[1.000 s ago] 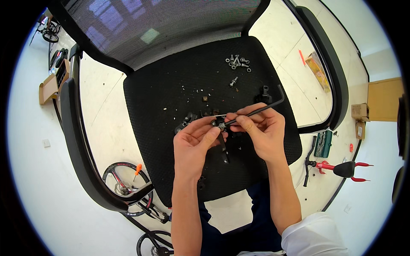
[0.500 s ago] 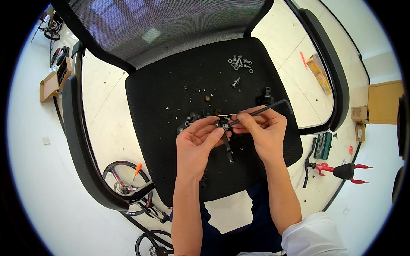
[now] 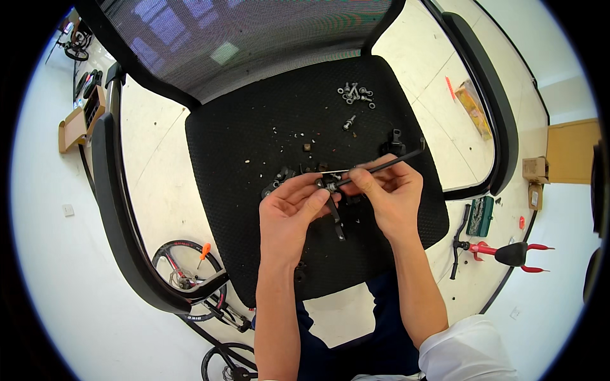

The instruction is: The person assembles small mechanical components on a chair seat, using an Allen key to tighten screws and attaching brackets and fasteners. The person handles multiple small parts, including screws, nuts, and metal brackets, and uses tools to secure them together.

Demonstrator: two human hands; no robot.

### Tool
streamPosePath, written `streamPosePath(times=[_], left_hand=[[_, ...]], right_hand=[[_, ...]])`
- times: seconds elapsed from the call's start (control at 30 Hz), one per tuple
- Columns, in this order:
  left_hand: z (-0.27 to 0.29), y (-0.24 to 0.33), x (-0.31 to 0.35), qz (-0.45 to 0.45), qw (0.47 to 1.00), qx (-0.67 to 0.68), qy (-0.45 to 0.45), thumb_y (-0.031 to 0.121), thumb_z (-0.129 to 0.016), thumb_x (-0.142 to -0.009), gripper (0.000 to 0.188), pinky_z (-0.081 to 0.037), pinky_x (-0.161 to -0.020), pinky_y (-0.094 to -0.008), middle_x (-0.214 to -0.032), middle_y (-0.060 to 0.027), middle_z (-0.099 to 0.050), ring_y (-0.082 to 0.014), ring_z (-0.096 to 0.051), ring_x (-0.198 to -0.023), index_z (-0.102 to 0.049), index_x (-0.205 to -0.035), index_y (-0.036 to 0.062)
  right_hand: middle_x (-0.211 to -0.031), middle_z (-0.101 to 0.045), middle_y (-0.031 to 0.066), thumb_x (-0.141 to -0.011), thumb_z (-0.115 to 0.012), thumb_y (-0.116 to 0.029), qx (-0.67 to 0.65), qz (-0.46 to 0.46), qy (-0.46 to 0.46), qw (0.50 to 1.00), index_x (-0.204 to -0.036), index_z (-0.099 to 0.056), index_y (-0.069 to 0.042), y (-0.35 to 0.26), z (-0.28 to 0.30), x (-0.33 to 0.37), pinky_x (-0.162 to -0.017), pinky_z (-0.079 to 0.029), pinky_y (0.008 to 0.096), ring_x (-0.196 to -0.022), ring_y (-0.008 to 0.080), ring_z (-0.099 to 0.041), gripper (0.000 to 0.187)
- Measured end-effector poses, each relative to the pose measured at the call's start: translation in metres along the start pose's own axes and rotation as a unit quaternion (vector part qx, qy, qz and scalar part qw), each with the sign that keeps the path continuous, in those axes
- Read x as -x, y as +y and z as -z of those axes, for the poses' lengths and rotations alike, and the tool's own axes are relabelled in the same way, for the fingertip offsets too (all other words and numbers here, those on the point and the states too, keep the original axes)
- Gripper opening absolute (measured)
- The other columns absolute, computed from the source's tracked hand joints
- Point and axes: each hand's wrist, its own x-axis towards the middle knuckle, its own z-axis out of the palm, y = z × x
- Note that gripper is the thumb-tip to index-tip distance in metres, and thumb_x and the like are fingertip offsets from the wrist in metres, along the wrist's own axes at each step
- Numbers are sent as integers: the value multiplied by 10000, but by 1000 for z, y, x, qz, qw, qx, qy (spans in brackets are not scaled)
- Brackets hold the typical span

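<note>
Hex key in grasp of right hand; dark bar-shaped part in left hand

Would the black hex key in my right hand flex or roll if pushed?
The black hex key is probably stiff, looking straight and solid along its length; its bent end would likely stop it rolling far.

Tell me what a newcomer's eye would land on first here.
Probably the two hands at the centre, above the black chair seat: the left hand holds a black lever, the right hand a long black hex key angled toward it. Next, the silver bolts clustered toward the seat's far right corner. Beyond the chair, a red-and-black bike-like object on the floor at right stands out.
</note>
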Motion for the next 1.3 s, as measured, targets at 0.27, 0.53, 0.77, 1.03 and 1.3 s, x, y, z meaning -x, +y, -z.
streamPosePath(times=[0.27, 0.53, 0.77, 1.03, 1.3], left_hand=[[1, -2, 0, 9, 1000, -2, -6, 0, -698, -844, 311, -591, -763, -294, -981, -149, -696, -234, -709, -880, -622, -1139, -61], [0, -1, -1, 11, 1000, 13, 1, -3, -699, -842, 314, -591, -755, -288, -982, -150, -697, -230, -710, -880, -621, -1141, -60], [2, 1, 2, -5, 1000, -7, -6, -18, -706, -830, 319, -593, -758, -288, -990, -158, -699, -234, -711, -879, -627, -1135, -61], [0, 4, 1, -1, 1000, -11, -6, -42, -693, -829, 333, -590, -773, -285, -1004, -182, -692, -245, -708, -906, -618, -1153, -73], [0, 5, 5, -21, 998, -61, 6, -71, -677, -827, 340, -588, -781, -277, -1018, -191, -686, -236, -704, -922, -605, -1158, -95]], right_hand=[[-1065, -667, 258, -922, -615, -50, 11, 21, -21, 1000, -1113, -570, 98, 3, 4, -1, -825, -585, 332, -994, 278, -687, 247], [-972, -692, 236, -888, -663, -40, -97, 99, -20, 990, -1015, -593, 79, 3, -10, -1, -767, -606, 345, -909, 273, -709, 187], [-1137, -651, 230, -903, -620, 17, 57, -72, -7, 996, -1114, -571, 86, -6, 3, -1, -916, -549, 354, -1066, 253, -654, 228], [-1065, -679, 212, -901, -612, 32, -113, 33, -54, 992, -1073, -596, 69, 1, 2, -1, -854, -575, 329, -1010, 256, -678, 176], [-987, -698, 198, -875, -661, 21, 32, -29, 7, 999, -1024, -610, 72, 4, 5, -3, -801, -590, 301, -912, 204, -700, 165]])
